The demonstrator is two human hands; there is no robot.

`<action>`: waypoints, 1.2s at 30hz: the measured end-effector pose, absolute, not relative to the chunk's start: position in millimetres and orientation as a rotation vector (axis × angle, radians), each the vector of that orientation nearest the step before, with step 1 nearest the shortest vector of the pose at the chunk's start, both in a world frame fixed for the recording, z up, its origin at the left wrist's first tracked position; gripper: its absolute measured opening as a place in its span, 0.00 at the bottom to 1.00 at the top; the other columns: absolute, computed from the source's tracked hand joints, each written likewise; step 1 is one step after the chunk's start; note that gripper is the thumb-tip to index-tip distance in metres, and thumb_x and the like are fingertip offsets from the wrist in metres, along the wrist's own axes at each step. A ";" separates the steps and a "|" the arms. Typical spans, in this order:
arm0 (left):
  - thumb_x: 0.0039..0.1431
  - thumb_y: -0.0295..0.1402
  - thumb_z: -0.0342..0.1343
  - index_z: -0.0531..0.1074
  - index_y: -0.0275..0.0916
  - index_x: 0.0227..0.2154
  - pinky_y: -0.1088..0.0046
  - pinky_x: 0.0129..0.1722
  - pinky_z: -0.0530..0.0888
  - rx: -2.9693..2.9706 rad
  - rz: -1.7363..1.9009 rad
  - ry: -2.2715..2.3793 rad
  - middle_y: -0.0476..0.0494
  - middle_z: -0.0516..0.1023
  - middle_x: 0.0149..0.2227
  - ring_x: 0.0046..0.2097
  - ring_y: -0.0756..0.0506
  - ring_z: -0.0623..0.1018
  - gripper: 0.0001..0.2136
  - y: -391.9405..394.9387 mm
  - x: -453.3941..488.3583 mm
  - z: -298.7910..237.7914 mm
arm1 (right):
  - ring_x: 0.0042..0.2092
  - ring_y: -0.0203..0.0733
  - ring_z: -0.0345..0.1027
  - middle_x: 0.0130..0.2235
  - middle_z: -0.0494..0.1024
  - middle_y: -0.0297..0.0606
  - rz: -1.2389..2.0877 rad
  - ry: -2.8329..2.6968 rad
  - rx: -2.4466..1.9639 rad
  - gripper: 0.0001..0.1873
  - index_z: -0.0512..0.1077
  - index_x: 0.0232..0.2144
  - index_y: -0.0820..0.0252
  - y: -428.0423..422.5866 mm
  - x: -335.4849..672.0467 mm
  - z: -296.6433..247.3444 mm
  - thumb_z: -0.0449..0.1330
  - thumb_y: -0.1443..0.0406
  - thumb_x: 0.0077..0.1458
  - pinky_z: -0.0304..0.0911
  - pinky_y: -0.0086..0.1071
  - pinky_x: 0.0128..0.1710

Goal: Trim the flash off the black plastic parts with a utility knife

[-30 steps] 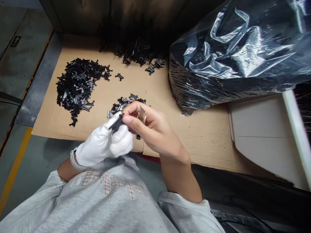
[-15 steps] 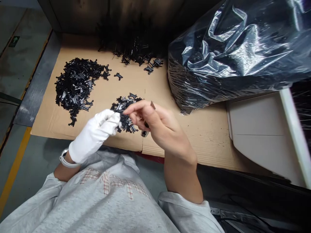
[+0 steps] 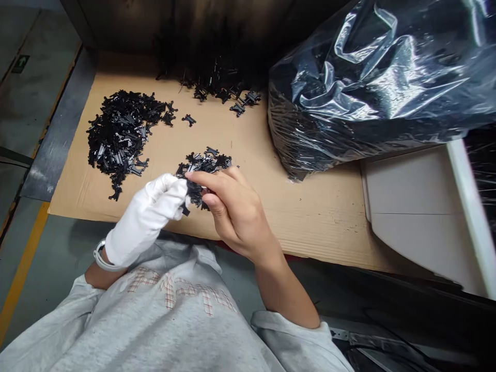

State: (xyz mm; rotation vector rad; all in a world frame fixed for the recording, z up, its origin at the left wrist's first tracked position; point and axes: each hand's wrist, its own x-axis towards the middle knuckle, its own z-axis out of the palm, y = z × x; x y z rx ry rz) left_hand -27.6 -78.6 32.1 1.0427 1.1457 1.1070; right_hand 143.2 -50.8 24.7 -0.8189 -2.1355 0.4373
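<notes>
My left hand (image 3: 149, 214), in a white glove, is closed with its fingertips pinched on a small black plastic part (image 3: 186, 210), mostly hidden by the glove. My bare right hand (image 3: 238, 209) is palm down beside it, its index fingertip at the part and its thumb bent below. The small knife that showed in this hand a moment ago is now hidden under the palm and curled fingers. Right behind both hands lies a small pile of similar black plastic parts (image 3: 209, 163), partly covered by them.
A larger heap of black parts (image 3: 120, 129) spreads over the cardboard sheet (image 3: 318, 217) at left. More parts (image 3: 222, 93) lie in shadow at the back, with a single part (image 3: 189, 120) nearby. A big black plastic bag (image 3: 349, 98) and a pale box (image 3: 411, 191) stand at right.
My right hand has rolled palm down, its index finger reaching left to the part. The knife's blade and handle end have gone out of sight. My left hand has barely moved.
</notes>
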 end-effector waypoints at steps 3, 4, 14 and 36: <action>0.63 0.35 0.56 0.71 0.40 0.27 0.81 0.29 0.70 1.051 1.110 1.153 0.54 0.72 0.26 0.27 0.55 0.69 0.09 -79.3 -27.7 30.8 | 0.33 0.39 0.59 0.33 0.78 0.39 0.404 -2.131 -0.800 0.17 0.70 0.50 0.65 -52.6 142.9 25.4 0.45 0.64 0.70 0.60 0.34 0.35; 0.63 0.35 0.55 0.71 0.40 0.27 0.80 0.29 0.70 1.056 1.098 1.153 0.53 0.73 0.27 0.27 0.55 0.70 0.09 -80.0 -28.0 30.6 | 0.33 0.39 0.60 0.33 0.78 0.39 0.398 -2.129 -0.801 0.17 0.70 0.50 0.66 -53.1 142.5 25.5 0.46 0.64 0.70 0.60 0.34 0.35; 0.66 0.36 0.49 0.64 0.40 0.24 0.73 0.31 0.64 1.556 0.830 1.490 0.53 0.65 0.24 0.27 0.51 0.66 0.13 -59.5 -15.1 12.4 | 0.38 0.40 0.69 0.40 0.78 0.39 0.424 -1.797 -1.149 0.17 0.71 0.50 0.55 -44.2 150.3 19.4 0.45 0.59 0.70 0.64 0.37 0.41; 0.64 0.39 0.44 0.77 0.38 0.43 0.55 0.39 0.66 2.086 -0.197 2.266 0.29 0.75 0.44 0.47 0.27 0.73 0.17 -17.7 -88.0 -22.6 | 0.40 0.42 0.73 0.39 0.79 0.40 0.545 -1.908 -1.197 0.14 0.73 0.45 0.57 -47.1 153.5 12.5 0.49 0.60 0.68 0.66 0.36 0.40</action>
